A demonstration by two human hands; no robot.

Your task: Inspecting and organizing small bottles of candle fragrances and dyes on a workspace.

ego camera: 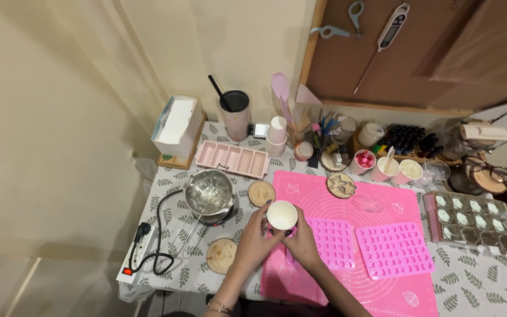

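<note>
Both my hands hold a small white paper cup [281, 214] upright over the left edge of a pink silicone mat [347, 202]. My left hand [254, 239] wraps the cup's left side and my right hand [304, 240] cups its right side. The cup's inside looks pale; I cannot tell its contents. Just right of my hands lie two pink silicone moulds with many small cavities, one [333, 242] beside my right hand and another [394, 249] further right.
A steel pot [209, 194] sits on a small hotplate at left, with a power strip [138, 249] and cable near the table's left edge. Round wooden coasters [222, 256], a pink bar mould [233, 158], stacked cups [276, 136], jars and a tray of filled moulds [475, 220] crowd the table.
</note>
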